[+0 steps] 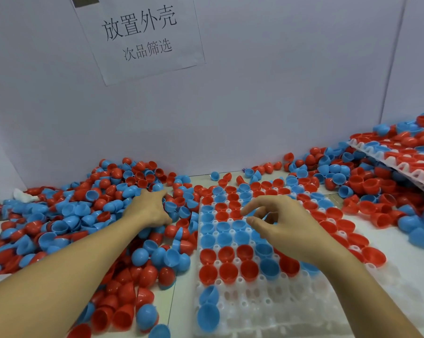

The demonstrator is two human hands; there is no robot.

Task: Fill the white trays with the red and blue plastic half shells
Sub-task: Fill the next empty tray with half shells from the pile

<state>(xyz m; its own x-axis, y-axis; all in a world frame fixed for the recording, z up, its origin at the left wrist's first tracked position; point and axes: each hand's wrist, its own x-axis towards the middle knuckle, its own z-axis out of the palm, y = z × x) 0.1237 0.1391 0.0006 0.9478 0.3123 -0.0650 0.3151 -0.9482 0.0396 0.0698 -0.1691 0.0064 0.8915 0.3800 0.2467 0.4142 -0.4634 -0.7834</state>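
Fingers (251,207) of our right hand (281,223) hang loosely curled over the middle of the tray (291,311), thumb and forefinger apart with nothing between them that we can see; our left hand (148,207) at centre left reaches into the pile (89,215), fingertips buried among shells, and we cannot tell whether it grasps one. Nearest us, the tray's bottom rows sit mostly bare, translucent white pockets with small round holes, apart from two blue shells (208,306) at the lower left edge that lie tilted rather than seated. We judge those the first risk: a brush from our right forearm could knock them off. A shell dropped rim-down or off-centre would perch on the ridges and rock out. Sweeping our left hand back could also drag loose shells onto filled pockets. Further up, the rows hold glossy red and blue cups, open side up, thin-walled and light, so they would skid easily. Beyond, more shells lie heaped against the wall, and at the right edge a second tray (398,164), already filled, leans tilted on the heap; we think a nudge could slide it.
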